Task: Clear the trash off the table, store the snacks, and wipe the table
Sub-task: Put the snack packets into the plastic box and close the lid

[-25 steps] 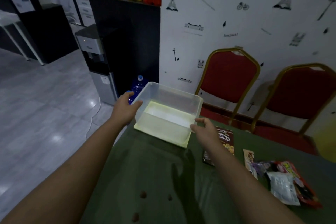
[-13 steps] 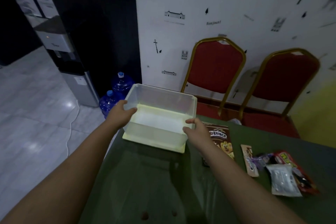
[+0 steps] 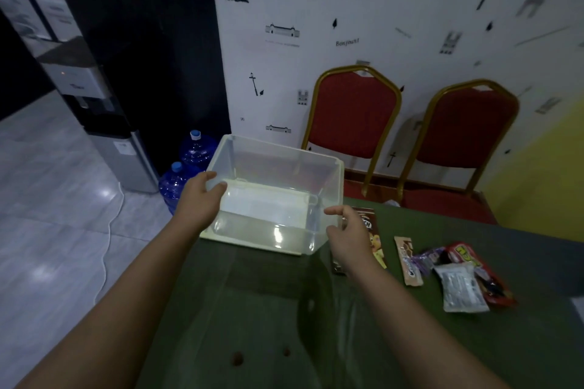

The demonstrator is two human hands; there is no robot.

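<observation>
Facing red chairs [image 3: 354, 113], green table [image 3: 252, 309]

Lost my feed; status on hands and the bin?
Left hand gripping clear plastic bin's left wall. Right hand open, off the bin. Bin empty on green table. Snack packets lie right, unstored.

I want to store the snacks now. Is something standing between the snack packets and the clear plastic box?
Only the right hand, which hovers over the brown snack packet beside the clear plastic box. The box is open on top and looks empty, and the table between them is bare.
</observation>
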